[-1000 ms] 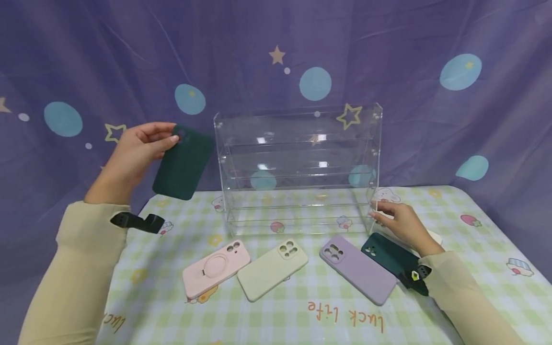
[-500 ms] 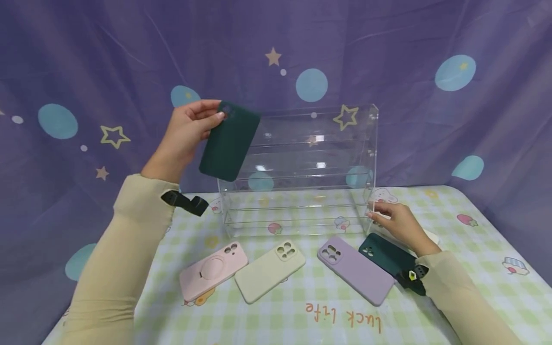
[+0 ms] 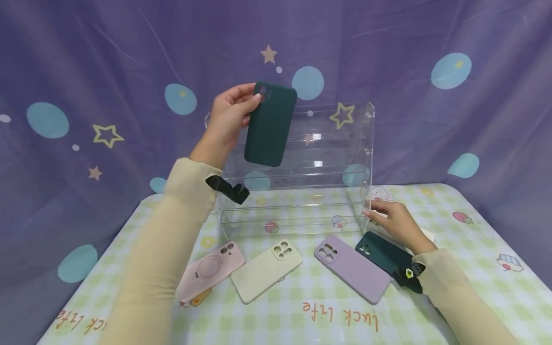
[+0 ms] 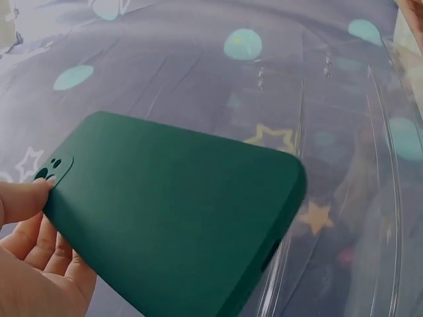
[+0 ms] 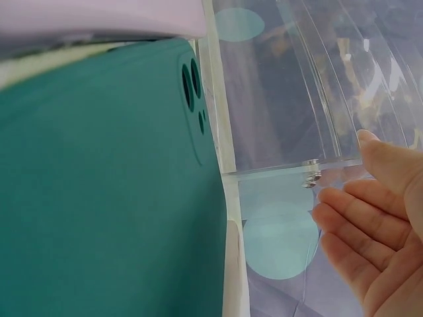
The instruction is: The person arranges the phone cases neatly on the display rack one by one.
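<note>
My left hand [image 3: 230, 113] pinches a dark green phone case [image 3: 271, 128] by its upper left corner, thumb beside the camera cutouts. The case hangs slightly tilted in front of the upper left part of a clear acrylic display rack [image 3: 319, 149], its back toward me. In the left wrist view the case [image 4: 178, 205] covers part of the scene, with the rack behind on the right. My right hand [image 3: 396, 223] holds the rack's right side panel low down, thumb in front and fingers behind. The right wrist view shows the thumb tip at the panel edge [image 5: 291, 166].
On the checked tablecloth [image 3: 336, 323] lie a pink case with a ring [image 3: 211, 270], a cream case [image 3: 265, 272], a lilac case [image 3: 353, 270] and another dark green case [image 3: 384, 251]. A white case [image 3: 428, 234] shows partly behind the right hand. A purple curtain [image 3: 388, 38] hangs behind.
My left hand has carried the green case to the right and upward, from left of the rack to in front of its upper part. The right hand keeps its place on the rack.
</note>
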Available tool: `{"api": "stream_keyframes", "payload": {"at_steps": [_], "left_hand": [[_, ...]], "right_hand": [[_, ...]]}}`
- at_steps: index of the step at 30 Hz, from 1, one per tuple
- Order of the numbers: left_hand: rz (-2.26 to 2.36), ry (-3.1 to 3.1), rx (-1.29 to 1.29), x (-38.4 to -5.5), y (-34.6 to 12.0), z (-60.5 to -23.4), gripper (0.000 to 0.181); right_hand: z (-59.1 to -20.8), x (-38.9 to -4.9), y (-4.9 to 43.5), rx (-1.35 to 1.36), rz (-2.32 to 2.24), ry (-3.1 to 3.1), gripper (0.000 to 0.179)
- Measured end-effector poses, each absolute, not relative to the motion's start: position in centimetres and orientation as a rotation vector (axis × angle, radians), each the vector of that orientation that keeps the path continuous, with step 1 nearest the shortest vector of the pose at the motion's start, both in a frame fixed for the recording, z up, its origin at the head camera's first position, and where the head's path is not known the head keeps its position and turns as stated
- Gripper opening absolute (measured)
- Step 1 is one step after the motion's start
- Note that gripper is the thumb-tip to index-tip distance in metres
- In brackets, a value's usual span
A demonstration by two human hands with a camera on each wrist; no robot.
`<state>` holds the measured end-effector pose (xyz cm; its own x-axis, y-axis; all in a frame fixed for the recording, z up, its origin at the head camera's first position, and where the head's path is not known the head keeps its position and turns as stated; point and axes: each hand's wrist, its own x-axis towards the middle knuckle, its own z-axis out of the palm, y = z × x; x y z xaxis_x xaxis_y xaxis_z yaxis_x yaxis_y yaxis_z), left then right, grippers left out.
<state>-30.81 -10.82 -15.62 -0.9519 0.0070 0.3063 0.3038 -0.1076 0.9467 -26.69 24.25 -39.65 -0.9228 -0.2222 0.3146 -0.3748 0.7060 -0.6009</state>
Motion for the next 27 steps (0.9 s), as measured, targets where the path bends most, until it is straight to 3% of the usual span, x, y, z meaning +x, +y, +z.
{"api": "stream_keyframes", "payload": {"at_steps": [27], "left_hand": [[-2.613,-1.117,-0.092,-36.1,-3.2,-12.8,0.015]], "right_hand": [[-39.7,-26.6,24.2,0.470,1.047,-2.717,0.038]]}}
